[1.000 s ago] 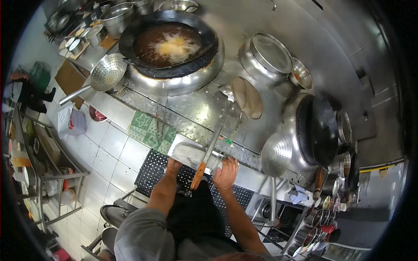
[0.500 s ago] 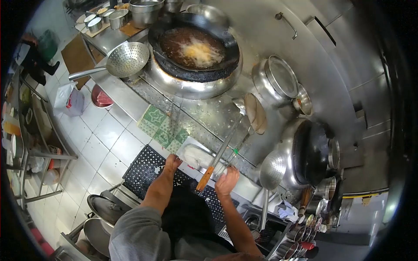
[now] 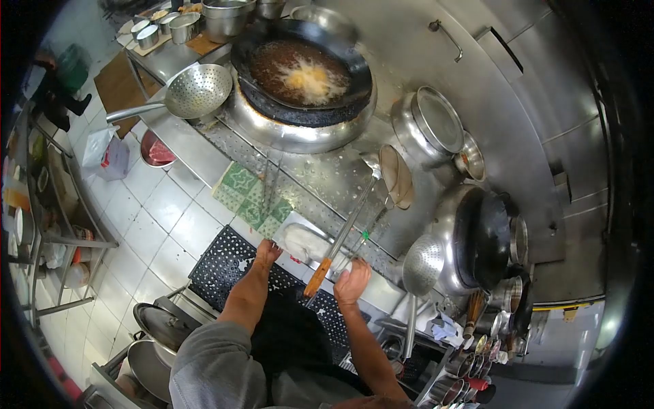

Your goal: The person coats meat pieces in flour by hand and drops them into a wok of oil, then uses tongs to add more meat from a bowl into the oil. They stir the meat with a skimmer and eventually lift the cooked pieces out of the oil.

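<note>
A shallow metal tray [image 3: 292,219] sits at the counter's front edge, with a pale, white-coated piece of food [image 3: 304,243] in it. At the tray's left end, my left hand [image 3: 270,250] is closed on the rim, its fingertips partly hidden. My right hand [image 3: 352,281] is curled at the opposite end, seemingly around the rim. Between my hands, the wooden handle [image 3: 318,277] of a long metal wok tool crosses over the tray. A mesh skimmer [image 3: 396,178] lies beside that tool, its thin handle bearing a green band [image 3: 365,235].
Food bubbles in dark oil in a black wok [image 3: 300,75] on the far burner. A perforated strainer [image 3: 199,92] rests left of it, and another perforated ladle [image 3: 423,264] lies on the right. A second black wok [image 3: 490,235] leans nearby. Black matting [image 3: 225,269] covers the floor below.
The view has shifted very slightly. Both hands stay at the tray's ends, and the oil keeps bubbling around the food in the wok.
</note>
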Demonstrator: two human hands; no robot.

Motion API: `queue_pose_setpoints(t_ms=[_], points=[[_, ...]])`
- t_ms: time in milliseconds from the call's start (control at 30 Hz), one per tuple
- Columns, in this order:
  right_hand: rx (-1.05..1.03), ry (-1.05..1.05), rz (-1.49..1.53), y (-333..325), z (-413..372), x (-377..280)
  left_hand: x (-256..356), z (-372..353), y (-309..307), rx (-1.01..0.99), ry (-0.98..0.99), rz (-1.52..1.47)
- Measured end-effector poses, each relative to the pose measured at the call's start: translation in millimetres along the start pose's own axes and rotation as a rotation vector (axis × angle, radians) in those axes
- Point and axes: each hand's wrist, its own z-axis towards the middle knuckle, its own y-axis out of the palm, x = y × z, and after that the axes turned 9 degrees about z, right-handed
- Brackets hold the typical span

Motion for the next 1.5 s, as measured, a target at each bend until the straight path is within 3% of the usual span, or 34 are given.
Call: queue_pose_setpoints(t_ms=[367,467,767,1167,1400,1500], points=[[0.000,0.003,-0.008,-0.9,2.9,-2.5,8.9,-1.8,16.7,0.178,-0.108,-0.076],[0.005,-0.001,-0.011,-0.9,2.8,-1.9,3.5,14.1,8.3,0.019,-0.068,-0.094],[-0.006,-0.020,-0.002,-3.4,3.3,-1.3,4.6,1.0,17.5,-0.088,-0.057,-0.064],[-0.001,-0.040,0.031,-3.1,4.7,-0.9,9.2,13.4,5.6,-0.044,-0.081,-0.164],[-0.013,-0.010,0.025,-2.9,2.5,-0.1,14.6,-31.5,53.4,-0.092,-0.076,-0.176],[-0.014,-0.003,0.014,-3.7,2.9,-1.6,15.7,-49.3,73.5,-0.010,-0.048,-0.197]])
